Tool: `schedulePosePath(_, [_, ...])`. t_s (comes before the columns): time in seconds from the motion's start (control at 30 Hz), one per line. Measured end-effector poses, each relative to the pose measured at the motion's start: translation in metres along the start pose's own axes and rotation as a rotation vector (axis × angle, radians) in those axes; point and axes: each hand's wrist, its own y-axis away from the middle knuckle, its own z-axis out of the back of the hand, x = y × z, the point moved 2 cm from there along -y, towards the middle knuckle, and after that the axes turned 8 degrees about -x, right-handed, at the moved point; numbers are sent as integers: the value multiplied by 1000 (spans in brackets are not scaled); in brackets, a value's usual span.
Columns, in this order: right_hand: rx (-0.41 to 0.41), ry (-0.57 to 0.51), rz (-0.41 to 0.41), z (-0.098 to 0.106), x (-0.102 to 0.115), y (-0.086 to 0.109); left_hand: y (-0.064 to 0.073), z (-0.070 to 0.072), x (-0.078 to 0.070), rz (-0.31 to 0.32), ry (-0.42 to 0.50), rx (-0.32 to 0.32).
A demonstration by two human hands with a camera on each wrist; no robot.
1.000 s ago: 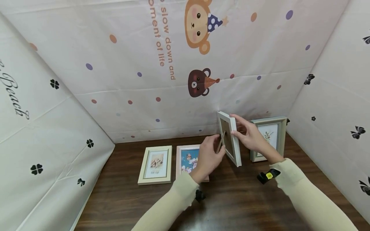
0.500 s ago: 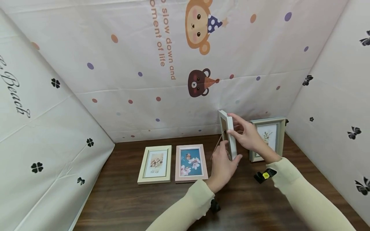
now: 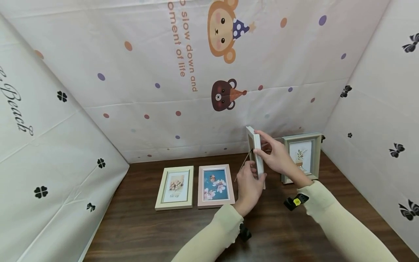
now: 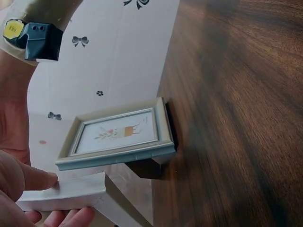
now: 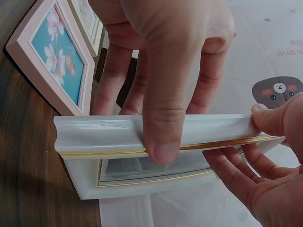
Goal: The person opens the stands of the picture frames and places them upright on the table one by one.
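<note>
A white picture frame (image 3: 259, 156) stands upright near the back wall, its side edge towards me. Gold trim lines its front in the right wrist view. My left hand (image 3: 250, 185) grips the frame low on the near edge, its thumb (image 5: 163, 137) on the front side and fingers behind. Higher up, my right hand (image 3: 276, 154) holds the same edge, with its thumb on top and fingers (image 5: 232, 170) on the front side. A thin support leg (image 3: 243, 166) sticks out from the frame's back, to the left. The picture inside is mostly hidden.
To the left are a pink frame (image 3: 200, 185) with blossoms and a cream frame (image 3: 159, 193). A grey-green frame (image 3: 316, 156) stands at the right, beside my right hand. Printed cloth walls (image 3: 196, 131) enclose the dark wooden table (image 3: 140, 233).
My left hand has moved right from the support leg to the frame's lower near edge, uncovering the pink frame. The white frame has turned more edge-on; my right hand keeps holding it.
</note>
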Motion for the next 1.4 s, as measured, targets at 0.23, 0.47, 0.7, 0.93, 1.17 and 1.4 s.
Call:
schedulePosePath(0.23, [3, 9, -1, -2, 1, 0, -2, 0, 3, 54, 9, 13])
schedulePosePath(0.47, [18, 6, -15, -5, 1, 2, -5, 4, 4, 37, 7, 14])
schedulePosePath(0.7, [6, -125, -45, -1, -12, 6, -13, 14, 12, 10, 9, 69])
schedulePosePath(0.93, [41, 2, -184, 2, -36, 24, -27, 30, 25, -2, 36, 201])
schedulePosePath(1.17, [63, 111, -274, -5, -55, 42, -36, 46, 40, 67, 51, 368])
schedulePosePath(1.4, [11, 126, -313, -9, -63, 53, -42, 54, 59, 102, 127, 432])
